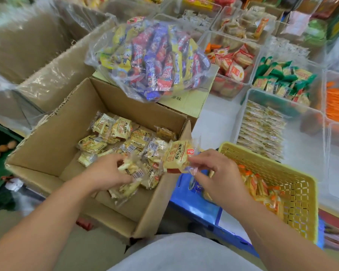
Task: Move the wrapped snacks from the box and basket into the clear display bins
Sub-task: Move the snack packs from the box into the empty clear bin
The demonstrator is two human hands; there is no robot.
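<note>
the forearms (53, 222) are bare and the garment (184, 255) is pale grey

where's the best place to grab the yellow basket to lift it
Probably the solid top rim, one hand on each long side, coming from above. The yellow basket has lattice walls and no visible handles, and its orange snacks pile toward one side, so a two-sided hold should keep it level.
</note>
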